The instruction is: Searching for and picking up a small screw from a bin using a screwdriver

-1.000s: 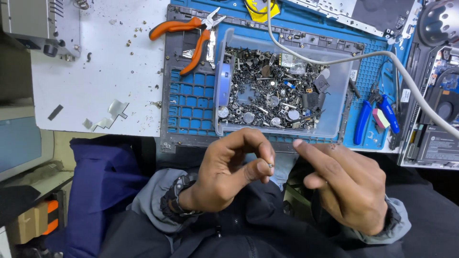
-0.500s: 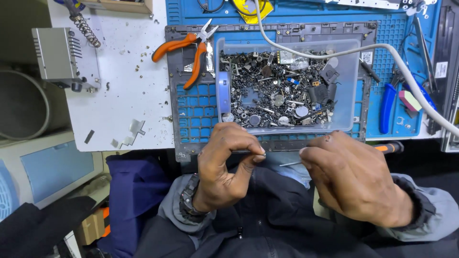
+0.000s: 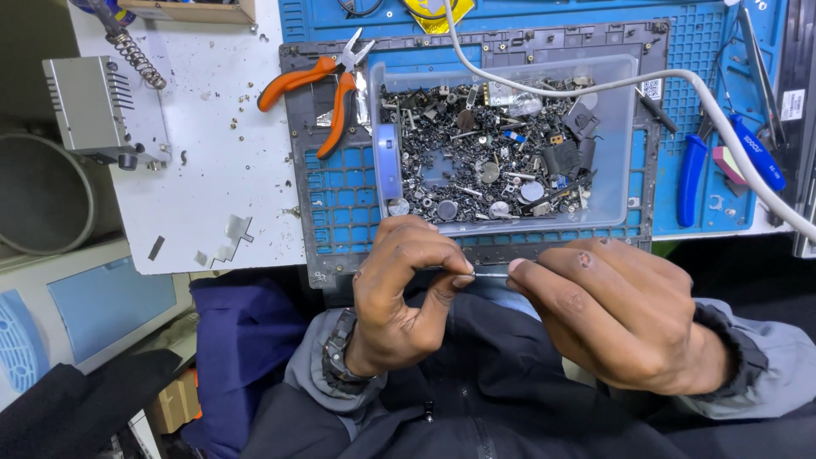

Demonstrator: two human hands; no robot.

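My left hand (image 3: 404,293) and my right hand (image 3: 608,319) meet just below the table's front edge, over my lap. Between their fingertips they pinch a thin, short metal piece (image 3: 489,274), one hand at each end. A wristwatch (image 3: 338,353) sits on my left wrist. Just beyond the hands stands a clear plastic tray (image 3: 625,136) filled with several small screws and dark metal and plastic parts. The tray rests on a dark grey frame (image 3: 299,153) laid on a blue gridded mat (image 3: 705,102).
Orange-handled pliers (image 3: 327,81) lie left of the tray. A grey metal box (image 3: 102,110) with a coiled spring stand sits at far left. A white cable (image 3: 722,119) crosses the tray to the right. Blue-handled tools (image 3: 693,174) lie at right. Metal scraps (image 3: 229,238) dot the white tabletop.
My hands have come together from apart and now both pinch the thin piece. The view has shifted, so the tray and table sit lower and more to the right.
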